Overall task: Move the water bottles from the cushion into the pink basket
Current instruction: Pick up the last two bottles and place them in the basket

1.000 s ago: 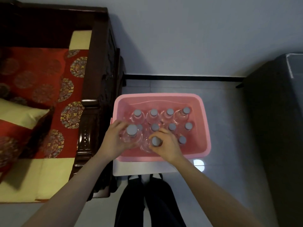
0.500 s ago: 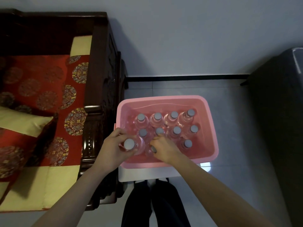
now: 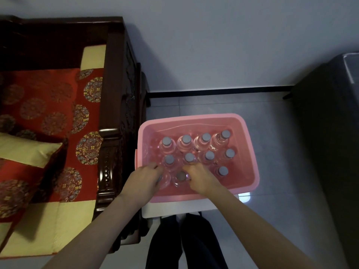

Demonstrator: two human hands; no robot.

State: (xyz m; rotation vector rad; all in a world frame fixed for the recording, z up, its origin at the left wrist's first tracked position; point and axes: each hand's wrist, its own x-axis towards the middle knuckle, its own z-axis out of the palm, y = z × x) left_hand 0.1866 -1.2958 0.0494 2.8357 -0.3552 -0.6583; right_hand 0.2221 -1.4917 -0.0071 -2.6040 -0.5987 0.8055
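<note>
Stage: near the end, by my reading; both hands are down inside the pink basket [image 3: 250,152], setting two water bottles in the row along its near wall.
Left hand [image 3: 144,179]: curled around a bottle at the basket's near left corner; the bottle is mostly hidden under the fingers.
Right hand [image 3: 201,178]: fingers closed on the side of a bottle [image 3: 181,176] beside it, cap showing.
Already in: nine other bottles [image 3: 206,137] stand upright, four along the far wall, four in the middle row, one at the near right.
Left to do: let go of these two; the near row has a gap behind the right hand.
Cushion [image 3: 44,113]: the red patterned seat on the wooden bench shows no bottles in the visible part.
Writing: no label or brand can be read; caps are plain grey.
</note>
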